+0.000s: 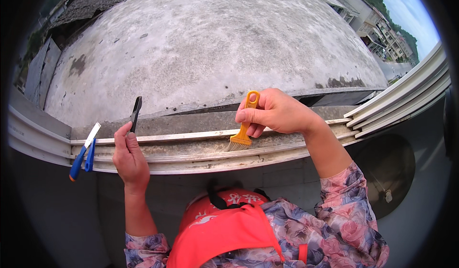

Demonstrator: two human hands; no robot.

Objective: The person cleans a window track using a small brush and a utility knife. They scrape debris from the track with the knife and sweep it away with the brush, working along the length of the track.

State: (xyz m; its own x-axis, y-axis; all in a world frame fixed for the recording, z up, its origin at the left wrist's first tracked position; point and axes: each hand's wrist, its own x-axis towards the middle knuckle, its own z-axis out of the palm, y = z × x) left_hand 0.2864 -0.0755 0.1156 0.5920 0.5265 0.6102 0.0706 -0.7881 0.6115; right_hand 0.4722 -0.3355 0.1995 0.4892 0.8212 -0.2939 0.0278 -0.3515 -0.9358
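Note:
My right hand [272, 112] grips a yellow-handled brush [245, 129], its pale bristles touching the dirty channel of the window track [201, 149]. The brush leans slightly, handle end up. In my left hand [129, 155] a slim black tool [136, 112] is pinched between thumb and fingers, pointing up past the outer rail; its exact kind is unclear. Left of that hand, a scraper [85, 151] with a metal blade and a blue and orange handle lies across the track. Close beside it rests a blue tool [90, 155], partly hidden.
White window frame posts rise at the left [38, 134] and right [401, 96]. Beyond the sill spreads a weathered concrete slab [210, 43], with buildings [382, 34] farther off. A dark round object [387, 175] stands below the sill at the right.

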